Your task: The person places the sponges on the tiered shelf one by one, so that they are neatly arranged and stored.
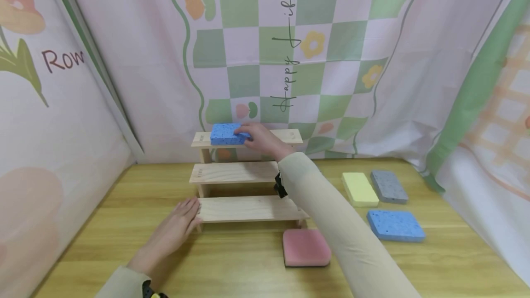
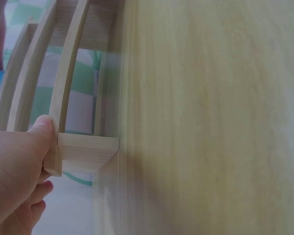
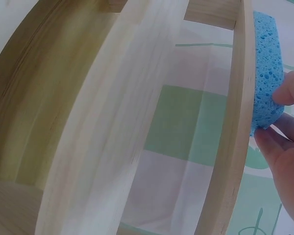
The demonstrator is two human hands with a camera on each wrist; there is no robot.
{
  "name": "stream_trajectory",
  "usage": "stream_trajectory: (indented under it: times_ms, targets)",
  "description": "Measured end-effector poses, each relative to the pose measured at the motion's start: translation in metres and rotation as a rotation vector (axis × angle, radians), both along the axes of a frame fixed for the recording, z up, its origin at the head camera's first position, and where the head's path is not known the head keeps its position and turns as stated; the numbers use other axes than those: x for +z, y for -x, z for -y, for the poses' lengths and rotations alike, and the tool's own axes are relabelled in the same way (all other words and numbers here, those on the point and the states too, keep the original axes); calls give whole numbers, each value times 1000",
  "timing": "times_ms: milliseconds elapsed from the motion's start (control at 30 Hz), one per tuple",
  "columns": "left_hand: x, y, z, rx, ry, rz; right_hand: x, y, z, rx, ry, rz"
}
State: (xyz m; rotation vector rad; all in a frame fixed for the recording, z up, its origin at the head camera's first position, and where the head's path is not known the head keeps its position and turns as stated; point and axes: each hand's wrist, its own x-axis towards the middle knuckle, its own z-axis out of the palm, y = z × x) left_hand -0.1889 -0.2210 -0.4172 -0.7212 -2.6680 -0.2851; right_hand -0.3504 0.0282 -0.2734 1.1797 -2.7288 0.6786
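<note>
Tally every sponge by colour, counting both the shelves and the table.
Blue sponges: 2
Yellow sponge: 1
Grey sponge: 1
Pink-topped sponge: 1
Total: 5

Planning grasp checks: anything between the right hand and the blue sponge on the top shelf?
Nothing visible. The right hand grips the blue sponge directly at its right end, and no other object shows between them on the top shelf.
</note>
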Motion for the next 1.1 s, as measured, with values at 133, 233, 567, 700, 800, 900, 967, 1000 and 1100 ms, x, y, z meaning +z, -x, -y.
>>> stream_trajectory:
  times_ms: [133, 233, 567, 700, 800, 900, 967, 1000, 1100]
  targets:
    - [1, -1, -1, 3, 3, 15, -1, 0, 0, 5, -3, -11]
    - [2, -1, -1, 6, 1, 29, -2, 1, 1, 13, 1, -24]
    - [1, -1, -1, 2, -3, 11, -3, -4, -9, 24, 92, -63]
    - [1, -2, -1, 5, -12, 9, -3, -10, -19, 28, 141, -28]
    - [1, -2, -1, 8, -8, 11, -4, -12, -29, 22, 168, -2]
    - [1, -2, -1, 10, -3, 15, -4, -15, -38, 24, 200, 16]
    - [1, -2, -1, 11, -4, 17, -5, -17, -44, 31, 219, 25]
    - [1, -2, -1, 11, -6, 18, -5, -18, -47, 34, 226, 25]
    - [1, -2, -1, 11, -10, 23, -7, -22, -55, 37, 238, 12]
